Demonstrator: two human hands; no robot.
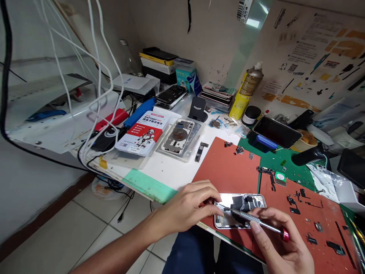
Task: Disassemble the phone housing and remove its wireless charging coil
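An opened phone housing [227,222] with a silver rim lies on the red-brown mat near the table's front edge, dark and shiny parts visible inside it. My left hand [194,207] grips its left end, thumb and forefinger curled over the rim. In my right hand [285,239] is a slim screwdriver [247,217] with a knurled silver handle and a red end cap. It slants down to the left, its tip inside the housing close to my left fingertips. Whether the tip touches a screw is too small to tell.
Loose phone parts, among them a small connector board [311,239], lie on the mat [228,167]. A circuit board [201,151], another phone housing [178,137] and a battery box [144,133] sit left. Behind stand a spray can [251,82] and a propped phone [276,131]. White cables [99,76] hang left.
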